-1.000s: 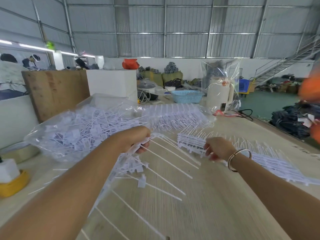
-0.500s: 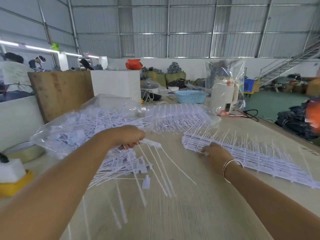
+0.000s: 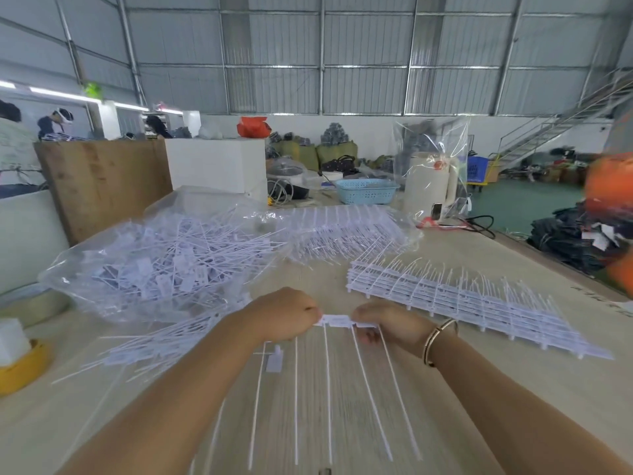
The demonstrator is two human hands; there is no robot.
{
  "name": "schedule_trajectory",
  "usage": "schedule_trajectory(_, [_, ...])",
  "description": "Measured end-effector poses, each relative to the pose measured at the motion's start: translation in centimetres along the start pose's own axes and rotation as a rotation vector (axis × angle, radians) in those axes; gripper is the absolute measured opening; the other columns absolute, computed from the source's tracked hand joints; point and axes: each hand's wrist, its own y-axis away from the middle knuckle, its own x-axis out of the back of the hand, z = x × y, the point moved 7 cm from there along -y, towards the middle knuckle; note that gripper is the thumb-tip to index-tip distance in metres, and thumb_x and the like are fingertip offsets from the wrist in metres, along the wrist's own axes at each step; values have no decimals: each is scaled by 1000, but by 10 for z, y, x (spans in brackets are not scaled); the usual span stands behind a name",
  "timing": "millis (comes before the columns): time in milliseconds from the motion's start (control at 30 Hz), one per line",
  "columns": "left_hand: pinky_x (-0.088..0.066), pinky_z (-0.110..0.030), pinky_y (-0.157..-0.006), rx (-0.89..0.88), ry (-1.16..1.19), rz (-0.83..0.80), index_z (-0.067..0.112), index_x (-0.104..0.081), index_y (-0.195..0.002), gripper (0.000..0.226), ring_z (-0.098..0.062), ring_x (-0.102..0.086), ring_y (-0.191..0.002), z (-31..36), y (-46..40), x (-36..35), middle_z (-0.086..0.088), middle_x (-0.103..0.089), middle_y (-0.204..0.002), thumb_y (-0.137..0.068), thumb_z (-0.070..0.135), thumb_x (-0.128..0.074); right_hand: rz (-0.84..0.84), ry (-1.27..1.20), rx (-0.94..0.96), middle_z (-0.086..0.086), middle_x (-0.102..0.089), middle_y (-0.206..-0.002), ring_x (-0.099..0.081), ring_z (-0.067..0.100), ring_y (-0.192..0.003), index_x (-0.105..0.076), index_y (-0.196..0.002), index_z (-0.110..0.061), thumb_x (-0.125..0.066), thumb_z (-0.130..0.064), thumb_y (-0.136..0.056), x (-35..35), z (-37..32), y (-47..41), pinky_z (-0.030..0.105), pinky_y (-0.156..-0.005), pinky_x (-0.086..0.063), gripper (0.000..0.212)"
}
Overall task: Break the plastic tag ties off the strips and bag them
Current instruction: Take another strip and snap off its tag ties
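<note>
My left hand (image 3: 284, 317) and my right hand (image 3: 387, 323) grip the two ends of a short white strip of tag ties (image 3: 337, 320) just above the table; its long thin tails hang toward me. A stack of uncut white strips (image 3: 462, 299) lies to the right of my hands. Left of them, a clear plastic bag (image 3: 154, 265) bulges with loose ties. Several loose ties (image 3: 164, 344) lie spread on the table below the bag. One single tag (image 3: 275, 359) lies under my left wrist.
More strips in clear plastic (image 3: 346, 231) lie behind the stack. A blue basket (image 3: 366, 192), a white kettle in a plastic bag (image 3: 431, 180) and a white box (image 3: 219, 166) stand at the back. A yellow tape roll (image 3: 20, 368) sits at the left edge of the wooden table (image 3: 479, 406).
My right hand left the stack and came to the middle with a short strip. My left hand dropped from the bag side and now grips the strip's other end.
</note>
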Motion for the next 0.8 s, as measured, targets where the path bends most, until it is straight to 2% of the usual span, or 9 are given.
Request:
schedule_trajectory(133, [-37,-31,-66,45,28,60,16,-54,-75,26,-24,-53,-77,9,-3,-18,-12,-63,-92,-93,25,-38,16,48,16,3,-56,-59,-48,17,-58,-57,-60,-14,-56,-22,-90,2,2,6,35,-66,-34,31])
schedule_trajectory(200, [-40,-31,-66,46,87,158,16,-56,-75,34,-24,-57,-76,15,-5,-26,-9,-65,-85,-94,34,-36,72,77,27,3,-57,-58,-50,16,-61,-55,-60,-14,-60,-31,-88,1,5,8,33,-68,-37,33])
schedule_trajectory(267, [-39,-30,-61,41,131,267,13,-55,-69,41,-22,-56,-66,20,-4,-30,-4,-60,-69,-94,41,-38,111,80,61,1,-57,-57,-51,12,-58,-54,-57,-16,-60,-37,-87,1,5,11,26,-67,-40,37])
schedule_trajectory(333, [-32,-30,-56,22,162,363,13,-44,-59,44,-21,-49,-59,20,-2,-33,0,-47,-56,-94,39,-41,98,34,111,0,-56,-56,-51,9,-55,-54,-57,-16,-59,-34,-88,-1,1,16,20,-63,-41,36])
schedule_trajectory(433, [-29,-31,-55,13,199,466,13,-38,-59,44,-21,-45,-57,13,2,-35,-1,-41,-53,-95,37,-42,51,37,138,1,-54,-59,-48,11,-57,-54,-64,-10,-55,-22,-91,-3,-2,21,20,-63,-39,29])
schedule_trajectory(533, [-33,-31,-57,-6,278,446,10,-46,-62,41,-21,-47,-58,8,1,-40,-5,-48,-57,-94,36,-44,56,27,130,1,-52,-61,-47,10,-58,-54,-70,-5,-53,-10,-91,-5,-2,21,21,-63,-37,21])
schedule_trajectory(600, [-33,-30,-57,-4,306,403,14,-48,-59,41,-17,-45,-56,7,-1,-44,-2,-47,-56,-92,39,-46,37,54,116,1,-52,-61,-47,9,-58,-56,-71,-6,-53,-8,-90,-8,-3,22,21,-63,-36,20])
schedule_trajectory(700, [-31,-29,-56,-6,309,380,19,-45,-54,43,-12,-41,-52,6,-2,-48,4,-39,-50,-90,43,-49,15,92,104,1,-52,-61,-45,8,-58,-56,-64,-17,-57,-11,-88,-12,-6,21,21,-62,-35,25])
schedule_trajectory(800, [-28,-29,-55,-28,357,385,20,-38,-52,45,-10,-37,-50,4,-3,-48,6,-35,-48,-90,42,-50,6,105,96,0,-52,-61,-46,8,-58,-57,-64,-19,-60,-11,-87,-12,-9,20,20,-61,-36,24])
